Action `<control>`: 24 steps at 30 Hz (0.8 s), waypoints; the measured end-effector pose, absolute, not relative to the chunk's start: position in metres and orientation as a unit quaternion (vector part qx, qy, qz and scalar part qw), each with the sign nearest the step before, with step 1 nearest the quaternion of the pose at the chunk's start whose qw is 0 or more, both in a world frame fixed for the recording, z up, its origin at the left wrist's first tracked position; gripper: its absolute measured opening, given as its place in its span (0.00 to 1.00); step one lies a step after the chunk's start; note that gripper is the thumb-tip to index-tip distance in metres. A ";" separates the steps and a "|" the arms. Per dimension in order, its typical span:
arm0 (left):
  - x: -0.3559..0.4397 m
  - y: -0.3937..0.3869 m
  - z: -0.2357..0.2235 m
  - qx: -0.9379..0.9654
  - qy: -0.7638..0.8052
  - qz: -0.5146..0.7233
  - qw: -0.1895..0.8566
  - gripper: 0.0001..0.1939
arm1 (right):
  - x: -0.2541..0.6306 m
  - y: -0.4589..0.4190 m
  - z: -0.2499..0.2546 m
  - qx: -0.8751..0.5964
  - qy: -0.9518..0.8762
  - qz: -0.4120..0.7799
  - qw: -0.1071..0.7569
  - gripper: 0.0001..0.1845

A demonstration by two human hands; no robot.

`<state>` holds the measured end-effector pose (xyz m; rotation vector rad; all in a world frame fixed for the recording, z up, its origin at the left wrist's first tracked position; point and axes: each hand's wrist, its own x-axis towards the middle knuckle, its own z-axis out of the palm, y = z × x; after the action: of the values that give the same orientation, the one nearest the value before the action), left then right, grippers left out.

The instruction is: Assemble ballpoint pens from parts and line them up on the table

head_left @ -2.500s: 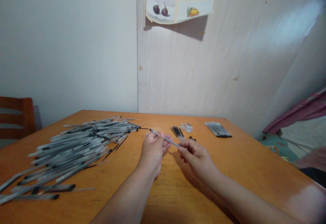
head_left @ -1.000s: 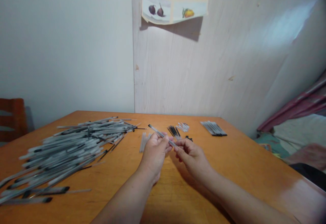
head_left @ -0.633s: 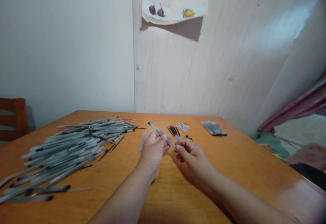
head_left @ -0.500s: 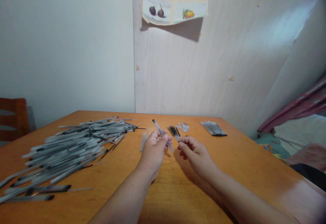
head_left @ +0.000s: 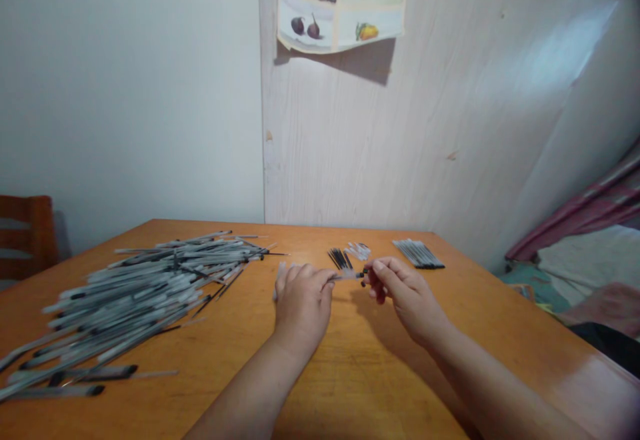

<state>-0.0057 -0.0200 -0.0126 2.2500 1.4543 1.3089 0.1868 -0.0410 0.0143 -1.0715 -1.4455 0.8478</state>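
Note:
My left hand is closed around a clear pen, which lies nearly level and points right. At the pen's black end, my right hand is closed in a pinch on a small black end plug. Whether the plug sits in the barrel or apart from it is hard to see. Just behind the hands lie several black-tipped refills and a small heap of clear caps. Clear tubes are partly hidden behind my left hand.
A large pile of clear and black pens covers the left of the wooden table. A neat row of pens lies at the back right. Beyond are a wall with a fruit picture and a chair.
The pen has turned from slanting up-left to nearly level, black end to the right. My left hand has rolled over, back upward. My right hand has shifted right to the black end.

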 end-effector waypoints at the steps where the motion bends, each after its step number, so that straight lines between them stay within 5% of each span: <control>1: -0.006 -0.021 -0.012 0.758 0.494 0.423 0.057 0.12 | 0.188 -0.041 0.015 -0.455 -0.616 0.356 0.536 0.20; 9: -0.005 -0.030 -0.002 0.766 0.510 0.391 -0.006 0.12 | 0.197 -0.034 0.006 -0.524 -0.686 0.270 0.426 0.14; 24: -0.002 -0.031 -0.007 0.767 0.520 0.366 -0.088 0.14 | 0.203 -0.028 0.001 -0.528 -0.723 0.271 0.353 0.10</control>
<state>-0.0018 -0.0305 -0.0067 2.5553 1.7304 1.2175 0.2027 -0.0276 0.0009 -1.3659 -1.8707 0.7007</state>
